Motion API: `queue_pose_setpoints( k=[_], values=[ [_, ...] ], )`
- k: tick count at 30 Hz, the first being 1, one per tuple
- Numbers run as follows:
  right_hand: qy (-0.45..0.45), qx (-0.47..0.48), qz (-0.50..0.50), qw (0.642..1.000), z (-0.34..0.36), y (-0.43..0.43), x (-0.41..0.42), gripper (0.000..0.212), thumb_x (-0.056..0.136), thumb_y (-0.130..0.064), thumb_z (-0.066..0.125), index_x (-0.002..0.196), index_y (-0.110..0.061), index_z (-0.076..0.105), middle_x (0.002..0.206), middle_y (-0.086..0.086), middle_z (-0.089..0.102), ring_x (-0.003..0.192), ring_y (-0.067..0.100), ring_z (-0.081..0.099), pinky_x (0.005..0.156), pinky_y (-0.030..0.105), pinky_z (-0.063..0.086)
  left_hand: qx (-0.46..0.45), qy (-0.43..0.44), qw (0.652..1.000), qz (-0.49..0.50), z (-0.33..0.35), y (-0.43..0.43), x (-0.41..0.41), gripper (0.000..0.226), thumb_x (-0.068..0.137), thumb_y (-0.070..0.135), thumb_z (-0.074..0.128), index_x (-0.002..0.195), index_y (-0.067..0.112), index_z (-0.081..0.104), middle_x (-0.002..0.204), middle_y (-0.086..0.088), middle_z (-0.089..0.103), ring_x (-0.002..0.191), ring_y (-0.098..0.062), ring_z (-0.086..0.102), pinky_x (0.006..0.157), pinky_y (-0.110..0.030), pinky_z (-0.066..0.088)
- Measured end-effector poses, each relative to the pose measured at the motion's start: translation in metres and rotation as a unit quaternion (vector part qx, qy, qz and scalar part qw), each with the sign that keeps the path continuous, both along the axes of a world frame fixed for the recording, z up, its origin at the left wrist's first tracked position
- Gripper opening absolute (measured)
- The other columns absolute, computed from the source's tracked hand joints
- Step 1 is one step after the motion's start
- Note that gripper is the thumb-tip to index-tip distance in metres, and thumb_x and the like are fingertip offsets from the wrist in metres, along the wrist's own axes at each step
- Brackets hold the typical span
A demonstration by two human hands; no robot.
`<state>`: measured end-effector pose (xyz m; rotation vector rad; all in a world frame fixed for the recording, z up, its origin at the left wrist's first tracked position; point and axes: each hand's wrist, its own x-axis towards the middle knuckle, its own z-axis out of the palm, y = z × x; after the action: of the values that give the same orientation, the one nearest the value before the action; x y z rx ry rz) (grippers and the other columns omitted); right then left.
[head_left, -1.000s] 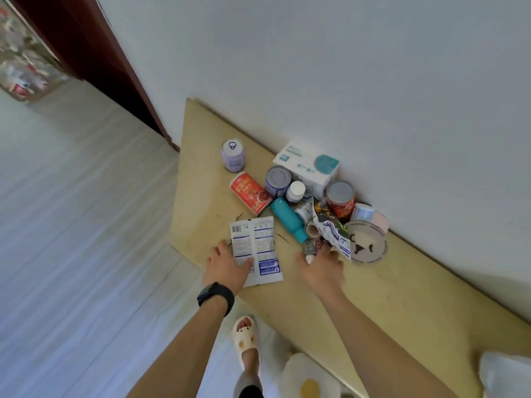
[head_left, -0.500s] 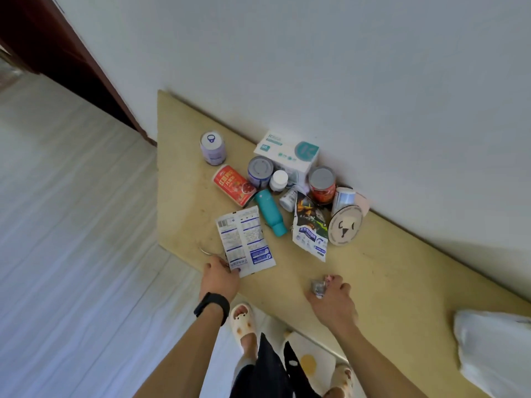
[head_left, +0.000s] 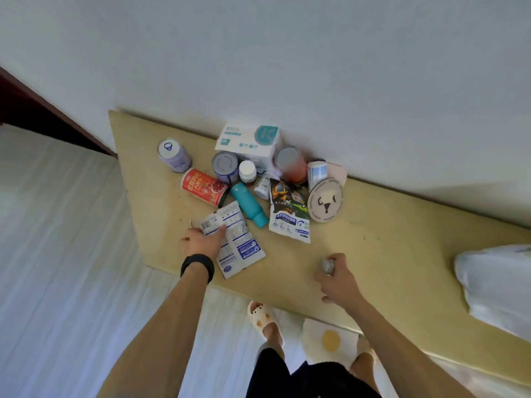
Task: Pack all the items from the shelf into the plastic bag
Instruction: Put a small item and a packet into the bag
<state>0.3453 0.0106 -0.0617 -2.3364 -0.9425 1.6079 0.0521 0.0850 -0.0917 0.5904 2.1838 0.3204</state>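
On the tan shelf (head_left: 373, 248), a pile of items sits against the wall. My left hand (head_left: 202, 241) pinches the upper edge of a white and blue sachet (head_left: 235, 242) near the shelf's front edge. My right hand (head_left: 336, 278) is closed around a small silvery item (head_left: 328, 266), held above the shelf's middle, right of the pile. The white plastic bag (head_left: 497, 285) lies at the far right edge. In the pile are a teal bottle (head_left: 249, 207), a red can (head_left: 204, 188) on its side and a dark printed pouch (head_left: 289, 214).
Also in the pile: a white box (head_left: 248, 142), a purple can (head_left: 173, 155), a blue-grey tin (head_left: 225, 167), an orange tin (head_left: 291, 163), a white-capped bottle (head_left: 247, 171), a round wooden disc (head_left: 325, 203). My feet in slippers (head_left: 263, 318) stand on the pale floor below the shelf.
My right hand took the small silvery item out of the pile and carried it right, toward the bag. My left hand closed on the sachet and tilted it. The view shifted right.
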Motion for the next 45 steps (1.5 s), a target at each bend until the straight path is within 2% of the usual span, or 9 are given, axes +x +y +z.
queue_pose_setpoints(
  k=[4,10,14,21,24,29,36,40,45],
  values=[
    [0.096,0.036,-0.137,0.985,0.037,-0.013,0.011,0.036,0.087,-0.015,0.069,0.111,-0.025,0.044,0.097,0.012,0.058,0.061,0.023,0.056,0.053,0.033,0.052,-0.021,-0.071,0.996,0.04,-0.044,0.008,-0.022,0.085,0.05,0.068,0.068,0.12,0.021,0.06,0.115,-0.01,0.065,0.094,-0.03,0.067,0.088,-0.047,0.056],
    [0.23,0.104,-0.268,0.93,0.098,-0.036,0.039,0.032,0.087,-0.012,0.073,0.112,-0.017,0.053,0.097,0.008,0.059,0.064,0.022,0.058,0.056,0.033,0.049,0.121,-0.209,0.957,0.164,0.025,-0.017,0.018,0.039,0.095,0.029,0.061,0.13,0.02,0.048,0.115,-0.005,0.064,0.1,-0.025,0.064,0.091,-0.045,0.053],
    [0.294,0.109,-0.319,0.894,0.121,-0.049,0.066,0.021,0.087,-0.006,0.069,0.104,-0.014,0.059,0.094,0.007,0.057,0.061,0.02,0.057,0.051,0.031,0.042,0.205,-0.293,0.913,0.197,0.067,-0.052,0.031,0.032,0.101,0.023,0.051,0.132,0.019,0.048,0.115,-0.004,0.065,0.1,-0.024,0.065,0.07,-0.039,0.059],
    [0.407,0.129,-0.348,0.835,0.168,-0.067,0.128,0.014,0.089,-0.007,0.058,0.093,-0.02,0.058,0.094,0.006,0.061,0.056,0.016,0.047,0.046,0.025,0.039,0.263,-0.367,0.859,0.241,0.14,-0.083,0.079,0.037,0.102,0.025,0.046,0.138,0.019,0.052,0.134,-0.007,0.06,0.104,-0.022,0.062,0.069,-0.035,0.061],
    [0.373,0.172,-0.296,0.862,0.19,-0.081,0.166,0.013,0.089,-0.009,0.062,0.091,-0.022,0.06,0.092,0.003,0.062,0.057,0.015,0.049,0.045,0.025,0.036,0.283,-0.426,0.845,0.155,0.177,-0.088,0.15,0.04,0.103,0.022,0.041,0.143,0.018,0.048,0.137,-0.01,0.059,0.112,-0.023,0.063,0.086,-0.039,0.056],
    [0.22,0.259,-0.198,0.919,0.217,-0.122,0.258,0.029,0.083,-0.017,0.075,0.1,-0.036,0.061,0.08,0.006,0.067,0.063,0.016,0.056,0.05,0.029,0.042,0.253,-0.462,0.85,0.013,0.232,-0.095,0.308,0.034,0.099,0.01,0.049,0.132,0.016,0.055,0.116,-0.012,0.07,0.09,-0.023,0.071,0.069,-0.04,0.061],
    [0.302,0.283,-0.358,0.837,0.232,-0.214,0.4,0.038,0.081,-0.006,0.074,0.116,-0.019,0.063,0.087,0.012,0.066,0.068,0.017,0.057,0.051,0.031,0.04,0.243,-0.446,0.825,-0.247,0.309,-0.087,0.512,0.029,0.099,0.011,0.053,0.128,0.011,0.053,0.113,-0.012,0.071,0.096,-0.031,0.071,0.072,-0.046,0.059],
    [0.277,0.295,-0.472,0.783,0.226,-0.268,0.452,0.032,0.083,-0.002,0.07,0.112,-0.013,0.061,0.084,0.015,0.061,0.065,0.02,0.055,0.043,0.025,0.04,0.236,-0.316,0.794,-0.463,0.312,-0.089,0.625,0.027,0.1,0.01,0.048,0.124,0.022,0.049,0.11,-0.004,0.071,0.094,-0.025,0.072,0.065,-0.045,0.06],
    [0.272,0.324,-0.539,0.729,0.219,-0.314,0.477,0.031,0.084,0.0,0.068,0.112,-0.01,0.059,0.077,0.01,0.064,0.061,0.017,0.061,0.043,0.025,0.045,0.177,0.052,0.618,-0.764,0.255,-0.104,0.704,0.038,0.096,0.008,0.043,0.133,0.009,0.041,0.116,-0.022,0.063,0.103,-0.041,0.061,0.081,-0.039,0.049]
  ],
)
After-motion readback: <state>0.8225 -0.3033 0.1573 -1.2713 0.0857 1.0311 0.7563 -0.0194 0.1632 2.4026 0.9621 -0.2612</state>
